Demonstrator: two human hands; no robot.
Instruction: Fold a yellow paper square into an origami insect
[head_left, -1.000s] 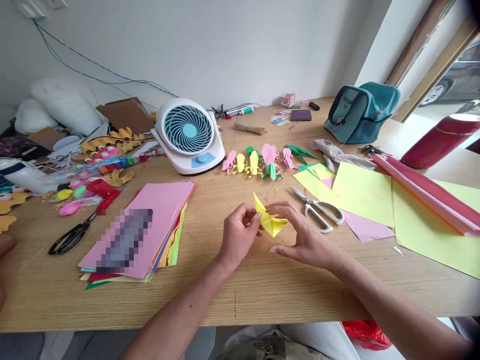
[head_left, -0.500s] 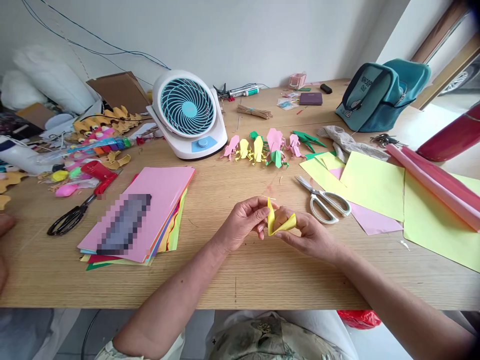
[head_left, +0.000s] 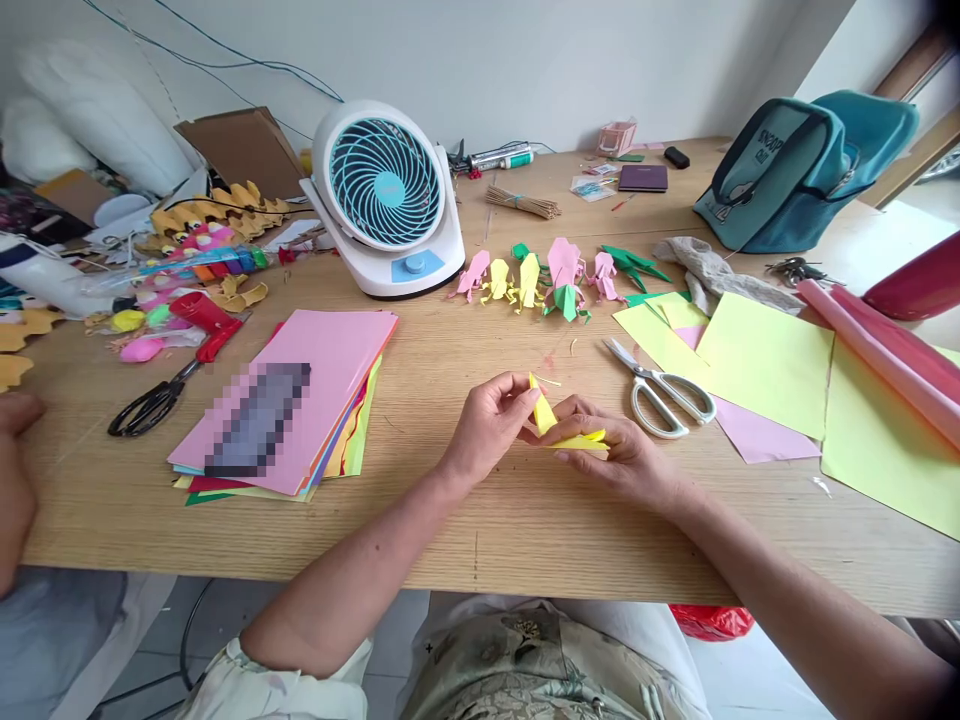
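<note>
A small folded piece of yellow paper [head_left: 545,416] is held between both hands above the front part of the table. My left hand [head_left: 491,420] pinches its upper left point between thumb and fingertips. My right hand [head_left: 619,450] grips the flatter right part, thumb below and fingers over it. White-handled scissors [head_left: 660,392] lie partly open just right of my right hand. Behind the hands stands a row of folded paper figures in pink [head_left: 563,262], yellow [head_left: 528,282] and green [head_left: 568,301].
A stack of coloured paper [head_left: 300,400] lies left, beside black-handled scissors [head_left: 154,405]. A white fan [head_left: 386,190] stands behind. Yellow sheets [head_left: 772,360] and a teal bag [head_left: 780,180] are right. Another person's arm [head_left: 15,490] rests at the left edge.
The yellow paper's right part has gone from a raised, spread flap to a flatter, narrower shape. My right hand's fingers now lie over it. The camera view has shifted slightly.
</note>
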